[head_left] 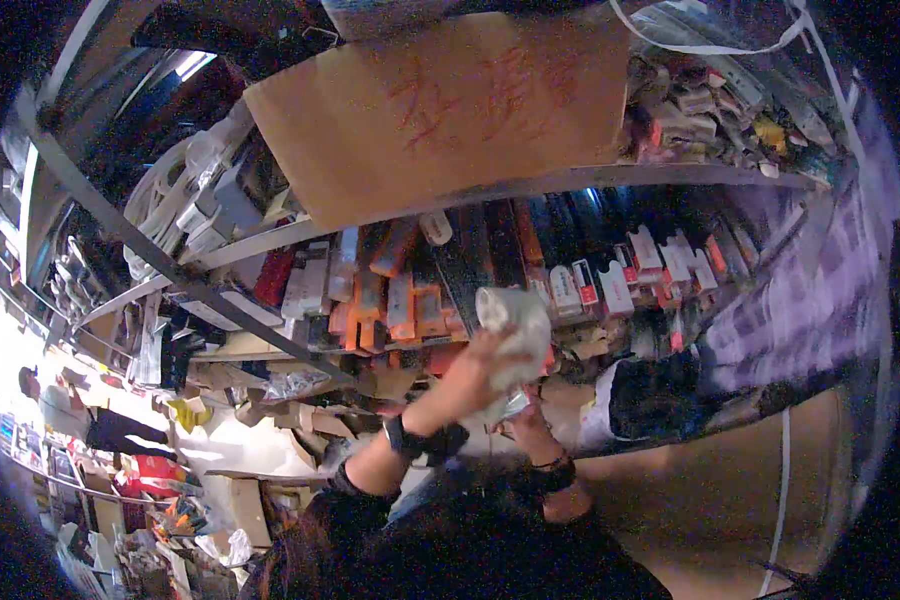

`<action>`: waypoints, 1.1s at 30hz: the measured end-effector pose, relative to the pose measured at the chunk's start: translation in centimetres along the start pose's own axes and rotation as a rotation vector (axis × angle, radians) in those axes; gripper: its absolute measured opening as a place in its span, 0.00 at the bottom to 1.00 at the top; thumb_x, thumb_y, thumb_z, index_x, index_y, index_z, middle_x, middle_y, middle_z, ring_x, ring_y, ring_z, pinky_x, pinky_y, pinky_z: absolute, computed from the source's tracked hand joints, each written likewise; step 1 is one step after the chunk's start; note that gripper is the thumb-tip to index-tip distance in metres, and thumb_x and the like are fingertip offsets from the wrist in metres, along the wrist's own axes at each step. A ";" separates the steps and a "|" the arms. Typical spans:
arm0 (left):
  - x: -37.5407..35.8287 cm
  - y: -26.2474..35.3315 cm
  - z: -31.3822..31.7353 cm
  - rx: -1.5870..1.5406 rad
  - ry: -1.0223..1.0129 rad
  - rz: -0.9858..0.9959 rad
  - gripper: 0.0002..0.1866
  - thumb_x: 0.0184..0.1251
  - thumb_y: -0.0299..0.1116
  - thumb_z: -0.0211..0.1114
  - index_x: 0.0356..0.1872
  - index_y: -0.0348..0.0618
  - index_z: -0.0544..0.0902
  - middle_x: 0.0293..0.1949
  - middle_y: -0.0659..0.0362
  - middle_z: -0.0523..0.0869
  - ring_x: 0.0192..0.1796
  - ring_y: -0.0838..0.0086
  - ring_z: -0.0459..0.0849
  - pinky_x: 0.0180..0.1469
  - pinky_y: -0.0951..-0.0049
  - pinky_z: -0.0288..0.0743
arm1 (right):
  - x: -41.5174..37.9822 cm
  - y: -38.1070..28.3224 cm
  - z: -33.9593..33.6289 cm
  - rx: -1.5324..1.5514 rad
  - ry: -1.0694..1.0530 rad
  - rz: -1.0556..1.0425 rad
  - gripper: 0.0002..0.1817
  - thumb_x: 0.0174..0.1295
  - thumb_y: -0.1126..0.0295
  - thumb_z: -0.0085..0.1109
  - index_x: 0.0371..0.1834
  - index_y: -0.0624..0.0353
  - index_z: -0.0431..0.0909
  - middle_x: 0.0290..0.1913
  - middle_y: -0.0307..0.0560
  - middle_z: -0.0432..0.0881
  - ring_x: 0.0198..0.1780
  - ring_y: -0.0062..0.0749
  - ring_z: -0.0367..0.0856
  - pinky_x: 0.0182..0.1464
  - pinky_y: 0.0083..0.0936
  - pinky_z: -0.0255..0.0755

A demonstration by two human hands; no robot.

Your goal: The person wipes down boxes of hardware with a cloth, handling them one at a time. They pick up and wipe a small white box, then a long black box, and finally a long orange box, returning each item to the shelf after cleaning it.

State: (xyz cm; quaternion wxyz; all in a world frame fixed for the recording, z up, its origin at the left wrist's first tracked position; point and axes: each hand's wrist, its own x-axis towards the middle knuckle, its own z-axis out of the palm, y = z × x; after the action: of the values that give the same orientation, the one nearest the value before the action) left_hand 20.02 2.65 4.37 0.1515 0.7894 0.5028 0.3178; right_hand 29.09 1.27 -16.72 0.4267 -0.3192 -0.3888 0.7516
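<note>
A white roll (526, 330), pale and rather blurred, is held upright and slightly tilted in front of the shelves. Its round end with a hole faces up and left. My left hand (482, 372) is closed round its left side, with the fingers spread across the surface. Below it, my right hand (532, 418) is closed at the lower end of the roll, beside a shiny, clear-looking piece (515, 404). The roll partly hides the right fingers. A dark band is on each wrist.
Orange boxes (402, 305) and white-and-red boxes (616, 288) line the shelf ahead. Above hangs a cardboard sheet (440, 115) with red writing, over a metal shelf rail (570, 182). Purple-and-white checked cloth (795, 300) is at right. Another person (95, 425) is at far left.
</note>
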 end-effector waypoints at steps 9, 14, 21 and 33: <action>-2.6 -1.8 -2.3 -0.477 -0.176 -0.025 0.18 0.45 0.27 0.63 0.42 0.43 0.75 0.46 0.54 0.74 0.51 0.62 0.70 0.53 0.66 0.62 | -3.8 -8.3 2.8 0.383 -0.301 0.285 0.34 0.50 0.36 0.34 0.49 0.52 0.62 0.29 0.42 0.71 0.32 0.29 0.69 0.29 0.27 0.62; -5.3 -5.6 -5.5 -0.458 0.223 -0.247 0.18 0.48 0.24 0.60 0.44 0.41 0.74 0.47 0.56 0.75 0.51 0.70 0.71 0.54 0.71 0.61 | -3.5 -7.4 2.5 0.366 -0.518 0.143 0.41 0.42 0.33 0.40 0.51 0.55 0.60 0.30 0.43 0.71 0.26 0.26 0.68 0.25 0.20 0.62; -10.8 -14.9 -9.5 -0.588 0.619 -0.464 0.20 0.55 0.33 0.56 0.48 0.34 0.70 0.44 0.56 0.74 0.46 0.72 0.71 0.51 0.74 0.62 | -5.4 -10.5 4.6 0.589 -0.287 0.128 0.36 0.52 0.36 0.29 0.53 0.54 0.61 0.29 0.39 0.73 0.23 0.26 0.66 0.24 0.21 0.60; -12.1 -16.6 -15.9 -0.642 0.390 -0.384 0.27 0.52 0.42 0.57 0.48 0.31 0.68 0.46 0.51 0.73 0.48 0.68 0.70 0.53 0.71 0.60 | -5.9 -12.2 12.3 0.256 0.345 -0.051 0.29 0.53 0.46 0.38 0.51 0.59 0.63 0.29 0.38 0.69 0.23 0.20 0.62 0.22 0.17 0.58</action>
State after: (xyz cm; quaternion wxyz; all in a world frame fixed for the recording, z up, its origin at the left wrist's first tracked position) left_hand -5.56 -1.93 2.84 0.3481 0.5192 0.5356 0.5678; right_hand 26.47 -3.76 0.69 0.5427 -0.3766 -0.2192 0.7180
